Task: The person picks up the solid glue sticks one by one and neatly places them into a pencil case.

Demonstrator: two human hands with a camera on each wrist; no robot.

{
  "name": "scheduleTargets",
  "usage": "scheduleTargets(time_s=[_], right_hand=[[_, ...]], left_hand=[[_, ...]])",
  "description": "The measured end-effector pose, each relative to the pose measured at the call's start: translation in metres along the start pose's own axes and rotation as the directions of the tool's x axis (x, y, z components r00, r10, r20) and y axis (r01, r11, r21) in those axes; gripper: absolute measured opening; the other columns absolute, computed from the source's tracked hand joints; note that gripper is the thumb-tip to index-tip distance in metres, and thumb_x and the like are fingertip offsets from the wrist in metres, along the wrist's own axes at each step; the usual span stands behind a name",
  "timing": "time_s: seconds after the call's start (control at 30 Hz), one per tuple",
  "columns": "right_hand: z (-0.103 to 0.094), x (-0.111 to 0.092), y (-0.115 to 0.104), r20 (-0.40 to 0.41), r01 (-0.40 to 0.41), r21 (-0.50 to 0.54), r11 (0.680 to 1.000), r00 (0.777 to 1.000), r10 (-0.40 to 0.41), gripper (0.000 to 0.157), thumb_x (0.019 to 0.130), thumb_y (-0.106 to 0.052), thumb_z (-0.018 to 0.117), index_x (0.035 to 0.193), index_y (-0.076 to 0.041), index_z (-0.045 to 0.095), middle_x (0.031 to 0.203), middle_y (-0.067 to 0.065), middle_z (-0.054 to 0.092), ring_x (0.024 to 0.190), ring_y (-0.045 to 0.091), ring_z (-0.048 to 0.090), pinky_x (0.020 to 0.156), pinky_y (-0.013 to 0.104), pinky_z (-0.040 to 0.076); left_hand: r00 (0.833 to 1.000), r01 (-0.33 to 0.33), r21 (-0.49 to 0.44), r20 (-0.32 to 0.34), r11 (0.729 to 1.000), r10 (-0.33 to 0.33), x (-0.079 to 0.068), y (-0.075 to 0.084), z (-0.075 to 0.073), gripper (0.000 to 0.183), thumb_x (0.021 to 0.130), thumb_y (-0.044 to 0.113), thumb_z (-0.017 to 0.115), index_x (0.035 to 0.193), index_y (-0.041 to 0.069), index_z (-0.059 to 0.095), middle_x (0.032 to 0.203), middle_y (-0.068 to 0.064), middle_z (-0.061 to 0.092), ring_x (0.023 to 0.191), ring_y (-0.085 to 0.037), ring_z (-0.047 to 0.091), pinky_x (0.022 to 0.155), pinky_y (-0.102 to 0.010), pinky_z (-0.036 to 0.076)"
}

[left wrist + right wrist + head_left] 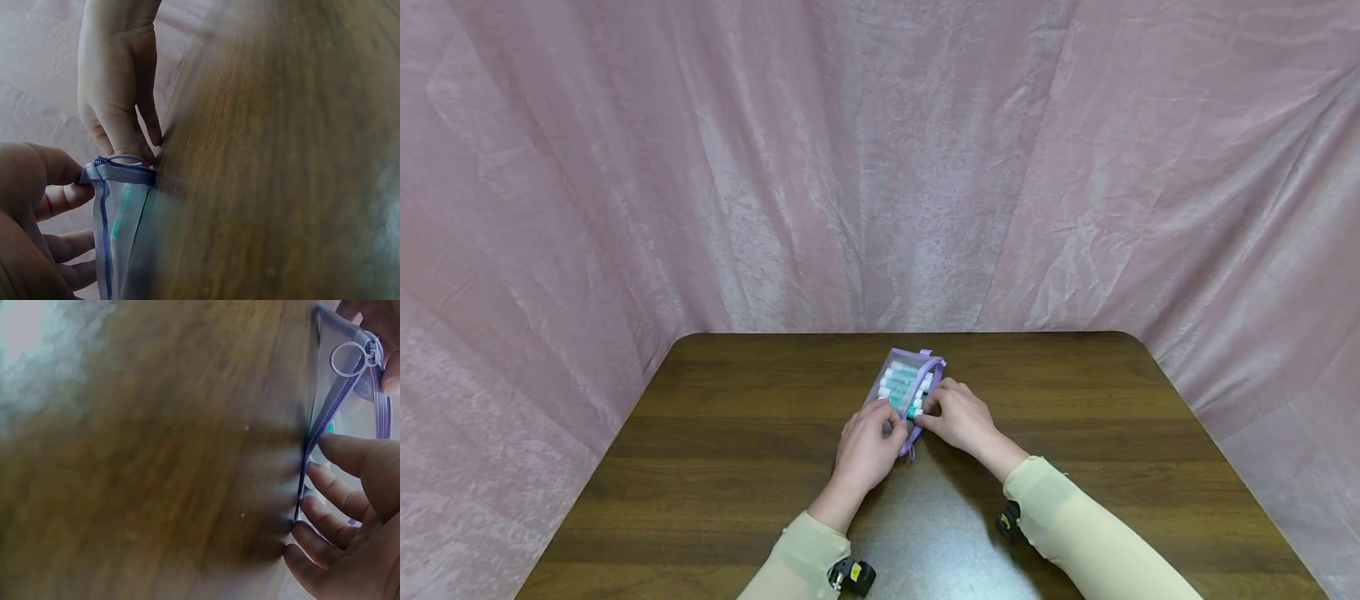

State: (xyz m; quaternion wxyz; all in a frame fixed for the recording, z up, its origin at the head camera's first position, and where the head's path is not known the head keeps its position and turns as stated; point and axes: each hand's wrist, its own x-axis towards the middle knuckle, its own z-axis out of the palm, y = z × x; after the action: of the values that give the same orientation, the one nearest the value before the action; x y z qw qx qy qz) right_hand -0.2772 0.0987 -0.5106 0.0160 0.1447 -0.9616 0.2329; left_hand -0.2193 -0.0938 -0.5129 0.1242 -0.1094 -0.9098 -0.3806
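A lilac mesh zipper pouch (pixel 887 367) lies tilted on the table, its zipper side open toward the right. Inside is a row of small green tubes with white ends (pixel 898 385), seen through the mesh. My left hand (pixel 868 442) pinches the pouch's near edge beside the zipper end, thumb and index finger on the fabric. At the opening, my right hand (pixel 958 414) has its thumb and index finger at the white end of the nearest green tube (pixel 913 412). The other right fingers (pixel 319 540) rest along the zipper edge, close to the tabletop.
The brown wooden table (pixel 737 450) has rounded far corners, and a pink curtain (pixel 880 167) hangs behind and around it. A round zipper pull (pixel 349 359) dangles at the pouch's near end. Each sleeve carries a small black wrist camera (pixel 852 575).
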Motion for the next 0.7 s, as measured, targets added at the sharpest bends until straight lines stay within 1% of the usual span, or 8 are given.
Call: scheduleTargets(time_s=[0.1,0.17,0.23,0.37,0.7], right_hand=[[-0.0001,0.0002,-0.0003,0.0,0.002,0.014,1.0,1.0,-0.002,0.021,0.093,-0.035,0.089,0.09,-0.021,0.074,0.114,0.004,0.066,0.107,0.029,0.062,0.084,0.049,0.055],[-0.0004,0.0,-0.0004,-0.002,0.006,0.019,1.0,1.0,-0.006,0.021,0.093,-0.035,0.089,0.09,-0.021,0.074,0.113,0.004,0.065,0.106,0.029,0.061,0.083,0.049,0.055],[-0.0004,-0.0004,-0.0005,-0.004,0.008,0.025,1.0,1.0,-0.008,0.021,0.093,-0.035,0.089,0.09,-0.021,0.074,0.112,0.004,0.065,0.105,0.029,0.061,0.081,0.048,0.054],[0.0007,0.0,-0.0012,-0.002,-0.002,0.034,0.999,1.0,0.002,0.021,0.093,-0.036,0.089,0.089,-0.022,0.073,0.112,0.003,0.064,0.105,0.028,0.059,0.081,0.047,0.053],[0.0023,0.0017,-0.0029,-0.012,-0.017,0.042,0.999,1.0,0.018,0.021,0.092,-0.038,0.09,0.088,-0.025,0.074,0.111,0.003,0.065,0.107,0.028,0.059,0.08,0.047,0.053]], left_hand=[[1.0,-0.008,0.016,-0.002,1.0,0.008,0.0006,0.0001,0.0003,0.025,0.098,0.017,0.073,0.078,0.021,0.058,0.108,-0.006,0.073,0.109,-0.036,0.07,0.098,-0.06,0.052],[1.0,-0.012,0.025,-0.001,1.0,0.012,0.001,0.0002,0.0005,0.025,0.097,0.017,0.073,0.078,0.021,0.058,0.096,-0.002,0.067,0.098,-0.032,0.068,0.092,-0.057,0.052],[1.0,-0.011,0.026,0.003,1.0,0.011,0.0012,0.0003,0.0002,0.025,0.097,0.016,0.073,0.078,0.021,0.057,0.09,-0.001,0.063,0.092,-0.028,0.064,0.089,-0.055,0.051],[1.0,-0.012,0.026,0.007,1.0,0.012,0.0012,-0.0002,-0.0001,0.026,0.098,0.016,0.073,0.078,0.021,0.057,0.089,-0.001,0.062,0.09,-0.026,0.062,0.089,-0.054,0.051],[1.0,-0.007,0.023,0.01,1.0,0.006,0.0008,-0.0013,0.0009,0.025,0.098,0.017,0.072,0.078,0.022,0.058,0.093,0.003,0.062,0.095,-0.027,0.064,0.091,-0.055,0.051]])
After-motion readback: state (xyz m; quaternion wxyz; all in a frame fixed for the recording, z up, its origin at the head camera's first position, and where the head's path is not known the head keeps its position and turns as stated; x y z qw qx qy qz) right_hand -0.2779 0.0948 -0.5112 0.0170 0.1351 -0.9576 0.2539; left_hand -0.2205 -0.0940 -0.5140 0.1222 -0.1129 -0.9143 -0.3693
